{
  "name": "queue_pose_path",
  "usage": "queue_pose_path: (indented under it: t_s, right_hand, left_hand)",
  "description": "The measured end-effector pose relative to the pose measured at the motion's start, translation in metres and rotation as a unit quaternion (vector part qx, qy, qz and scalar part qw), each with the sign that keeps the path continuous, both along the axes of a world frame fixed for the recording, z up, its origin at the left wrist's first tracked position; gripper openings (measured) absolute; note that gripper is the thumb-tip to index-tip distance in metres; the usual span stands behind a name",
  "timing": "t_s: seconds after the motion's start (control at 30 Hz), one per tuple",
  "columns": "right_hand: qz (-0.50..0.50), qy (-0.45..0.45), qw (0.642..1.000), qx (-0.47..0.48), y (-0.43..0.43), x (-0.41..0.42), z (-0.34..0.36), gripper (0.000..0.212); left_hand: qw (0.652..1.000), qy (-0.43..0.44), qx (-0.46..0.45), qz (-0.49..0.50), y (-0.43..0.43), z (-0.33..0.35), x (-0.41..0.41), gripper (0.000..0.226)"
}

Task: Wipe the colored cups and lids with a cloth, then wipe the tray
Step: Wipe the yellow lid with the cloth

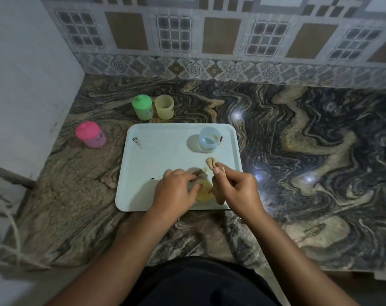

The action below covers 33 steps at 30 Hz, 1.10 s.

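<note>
Head view of a wiping task on a veined stone countertop (298, 151) backed by a patterned tiled wall (209, 40). A pale rectangular tray (156, 164) lies flat near the counter's front edge. On its far right part stands 1 open blue cup (208, 139), upright, with a dark smear just beside it; another dark stain (136, 141) marks the tray's far left part. At the tray's near edge the left hand (176, 191) curls fingers and thumb over a yellow lid (204, 192) and holds it on the tray; part of the lid is hidden under the hand. The right hand (236, 186), just beside the left, pinches a crumpled tan cloth (210, 163) between thumb and fingers; 1 end of the cloth sticks up above the fingers, the other hangs below the palm at the lid's right edge. Off the tray, behind its far edge, 2 cups stand side by side: a green cup (142, 107) with its lid on and an open yellow cup (164, 107). A pink cup (91, 134), lid on, stands apart to the tray's left
</note>
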State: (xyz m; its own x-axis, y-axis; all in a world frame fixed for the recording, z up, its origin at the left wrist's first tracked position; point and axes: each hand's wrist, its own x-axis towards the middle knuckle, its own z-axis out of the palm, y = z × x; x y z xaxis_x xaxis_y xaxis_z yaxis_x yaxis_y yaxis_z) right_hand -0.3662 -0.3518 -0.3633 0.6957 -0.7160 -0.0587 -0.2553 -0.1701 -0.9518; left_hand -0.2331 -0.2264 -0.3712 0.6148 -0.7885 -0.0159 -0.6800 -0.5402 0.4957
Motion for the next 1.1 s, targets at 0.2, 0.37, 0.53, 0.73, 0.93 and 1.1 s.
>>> queue_pose_path:
  t_s: [0.2, 0.37, 0.53, 0.73, 0.93, 1.1]
  right_hand:
    - [-0.01, 0.049, 0.998, -0.048, 0.004, -0.015, -0.008, 0.021]
    - [-0.011, 0.045, 0.998, -0.042, 0.0, -0.021, -0.011, 0.02]
    - [-0.015, 0.04, 0.998, -0.042, -0.002, -0.025, -0.015, 0.022]
    - [-0.032, 0.052, 0.997, 0.037, -0.003, -0.023, -0.021, 0.029]
    - [-0.041, -0.068, 0.983, 0.163, 0.005, -0.009, 0.016, 0.044]
    - [-0.034, -0.106, 0.975, 0.191, 0.008, 0.005, 0.048, 0.039]
  left_hand:
    - [0.997, -0.024, 0.07, 0.011, -0.009, -0.009, -0.021, 0.028]
    - [0.995, -0.045, 0.083, 0.017, -0.013, -0.016, -0.029, 0.025]
    - [0.995, -0.068, 0.066, 0.015, -0.019, -0.021, -0.033, 0.025]
    - [0.997, -0.034, -0.032, 0.067, -0.018, -0.016, -0.027, 0.019]
    - [0.971, 0.101, -0.182, 0.115, -0.017, 0.016, -0.018, 0.013]
    - [0.843, 0.413, -0.265, 0.222, -0.011, 0.054, -0.012, 0.017]
